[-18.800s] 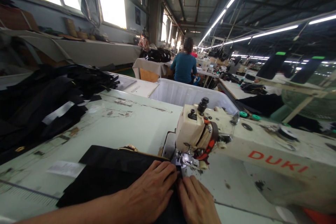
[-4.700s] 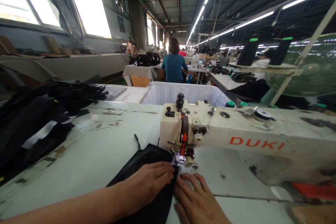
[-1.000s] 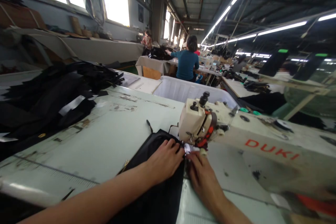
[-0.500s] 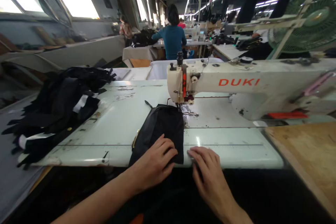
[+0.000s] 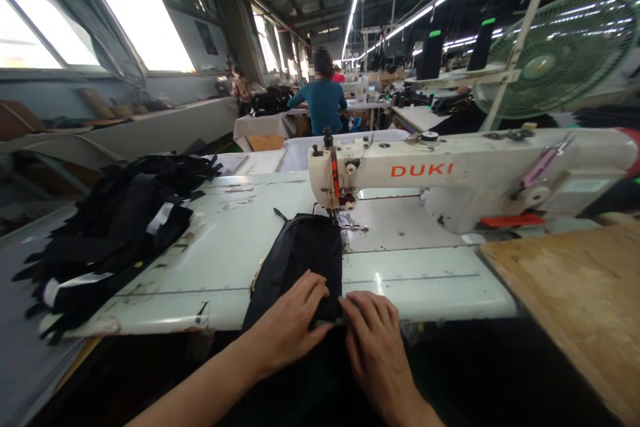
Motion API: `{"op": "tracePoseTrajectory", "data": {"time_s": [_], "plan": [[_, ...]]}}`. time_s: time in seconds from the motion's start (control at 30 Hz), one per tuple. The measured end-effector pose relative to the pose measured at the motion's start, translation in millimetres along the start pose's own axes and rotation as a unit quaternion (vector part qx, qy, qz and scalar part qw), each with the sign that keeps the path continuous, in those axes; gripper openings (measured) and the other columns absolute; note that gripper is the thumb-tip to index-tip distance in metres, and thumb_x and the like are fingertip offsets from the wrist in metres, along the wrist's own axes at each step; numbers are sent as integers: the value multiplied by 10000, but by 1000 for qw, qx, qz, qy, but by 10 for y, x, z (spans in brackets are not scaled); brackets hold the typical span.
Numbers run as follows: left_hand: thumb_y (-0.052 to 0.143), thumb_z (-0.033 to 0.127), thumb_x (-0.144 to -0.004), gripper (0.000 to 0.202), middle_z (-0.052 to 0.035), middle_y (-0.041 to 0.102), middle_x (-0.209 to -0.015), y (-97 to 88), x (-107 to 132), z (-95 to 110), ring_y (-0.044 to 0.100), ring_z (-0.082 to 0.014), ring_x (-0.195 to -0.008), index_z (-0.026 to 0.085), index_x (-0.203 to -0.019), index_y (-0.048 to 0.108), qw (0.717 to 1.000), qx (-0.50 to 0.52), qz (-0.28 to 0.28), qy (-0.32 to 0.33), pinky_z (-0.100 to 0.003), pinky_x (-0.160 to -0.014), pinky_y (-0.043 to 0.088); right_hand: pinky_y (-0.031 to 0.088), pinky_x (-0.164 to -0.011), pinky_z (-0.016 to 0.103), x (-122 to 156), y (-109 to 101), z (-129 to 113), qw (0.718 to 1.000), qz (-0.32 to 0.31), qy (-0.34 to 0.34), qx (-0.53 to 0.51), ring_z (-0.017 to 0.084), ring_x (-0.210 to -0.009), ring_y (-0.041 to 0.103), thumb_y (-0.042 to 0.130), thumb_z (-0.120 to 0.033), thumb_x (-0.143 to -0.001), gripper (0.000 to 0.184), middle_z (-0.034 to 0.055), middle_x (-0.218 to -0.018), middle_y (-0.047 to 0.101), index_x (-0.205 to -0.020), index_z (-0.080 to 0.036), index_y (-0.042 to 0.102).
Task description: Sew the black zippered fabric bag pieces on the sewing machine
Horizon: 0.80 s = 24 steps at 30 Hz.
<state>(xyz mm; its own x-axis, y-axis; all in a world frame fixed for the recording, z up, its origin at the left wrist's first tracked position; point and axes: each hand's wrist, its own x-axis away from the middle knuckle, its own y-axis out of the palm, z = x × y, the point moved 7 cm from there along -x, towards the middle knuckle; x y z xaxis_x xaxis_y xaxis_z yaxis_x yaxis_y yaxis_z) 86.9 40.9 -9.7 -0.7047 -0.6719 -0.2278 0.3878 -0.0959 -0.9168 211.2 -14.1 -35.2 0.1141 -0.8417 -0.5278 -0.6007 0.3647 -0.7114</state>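
Note:
A black fabric bag piece with a gold zipper along its left side lies on the sewing machine's table, its far right corner under the presser foot of the white sewing machine. My left hand rests on the near part of the piece, fingers laid over the cloth and thumb apart. At the near right edge, my right hand has its fingertips on the cloth, with the edge seemingly pinched against the thumb. The underside of that grip is hidden.
A heap of black fabric pieces covers the table's left end. To the right is a wooden board. A green fan stands behind the machine. Ahead, a person in a blue top sits at another table.
My right hand has moved left, from the bare table to the bag piece's near right edge. My left hand stays on the cloth. The camera view has tilted up and shifted right.

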Motion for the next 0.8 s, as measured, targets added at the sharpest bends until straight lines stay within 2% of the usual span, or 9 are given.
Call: {"op": "tracePoseTrajectory", "data": {"time_s": [0.1, 0.17, 0.27, 0.37, 0.47, 0.6, 0.73, 0.8], "plan": [[580, 84, -792, 328, -109, 582, -1197, 1, -6, 5, 525, -261, -1213, 168, -1106, 535, 1000, 8, 8, -10, -453, -1066, 437, 399, -994, 452, -54, 13, -42, 999, -22, -9, -37, 235, -1163, 475, 389, 4, -861, 532, 80, -1238, 545, -1336, -223, 466], [517, 72, -826, 253, -95, 598, -1166, -5, -9, -21, 546, -235, -1191, 176, -1055, 546, 999, 21, 22, -12, -442, -1084, 416, 416, -985, 422, -79, -27, -10, 998, -7, 0, -65, 215, -1159, 478, 365, 1, -886, 514, 86, -1230, 542, -1348, -210, 438], [463, 73, -861, 161, -74, 625, -1119, -4, -14, -75, 573, -198, -1162, 188, -935, 548, 999, 40, 31, -12, -407, -1102, 394, 440, -943, 405, -49, -99, 90, 996, 32, 19, -79, 211, -1089, 504, 370, -17, -902, 379, 86, -1156, 562, -1194, -194, 535], [474, 81, -852, 133, -66, 651, -1079, -23, -30, -150, 603, -194, -1118, 194, -881, 539, 996, 62, 50, -31, -398, -1076, 418, 440, -908, 415, 30, -75, 99, 998, 31, -5, -56, 226, -1026, 513, 384, 2, -872, 349, 79, -1089, 583, -1083, -186, 589], [513, 93, -834, 116, -41, 683, -1008, -48, -67, -216, 653, -182, -1002, 203, -825, 549, 993, 83, 63, -53, -383, -1022, 465, 406, -943, 447, 63, -15, 53, 999, 36, -29, -12, 253, -1061, 499, 406, -1, -851, 422, 89, -1136, 591, -1206, -169, 560], [549, 101, -824, 129, -7, 711, -937, -84, -122, -253, 673, -174, -933, 211, -766, 583, 990, 103, 62, -69, -353, -979, 490, 378, -950, 475, -18, 27, 54, 998, 64, 8, 16, 277, -1088, 481, 418, -18, -845, 446, 106, -1172, 572, -1249, -166, 536], [530, 101, -846, 144, 3, 699, -913, -136, -123, -225, 668, -159, -909, 214, -781, 593, 989, 117, 54, -68, -325, -958, 490, 387, -966, 426, -113, 81, 18, 997, 47, 19, -50, 247, -1134, 454, 380, 7, -862, 434, 105, -1188, 543, -1236, -167, 518], [575, 119, -827, 115, -9, 676, -973, -152, -109, -184, 646, -170, -954, 218, -886, 589, 990, 123, 42, -58, -318, -936, 495, 385, -982, 410, -142, 98, -9, 996, 41, 24, -78, 238, -1159, 440, 372, 6, -873, 443, 104, -1211, 530, -1261, -169, 494]]}}
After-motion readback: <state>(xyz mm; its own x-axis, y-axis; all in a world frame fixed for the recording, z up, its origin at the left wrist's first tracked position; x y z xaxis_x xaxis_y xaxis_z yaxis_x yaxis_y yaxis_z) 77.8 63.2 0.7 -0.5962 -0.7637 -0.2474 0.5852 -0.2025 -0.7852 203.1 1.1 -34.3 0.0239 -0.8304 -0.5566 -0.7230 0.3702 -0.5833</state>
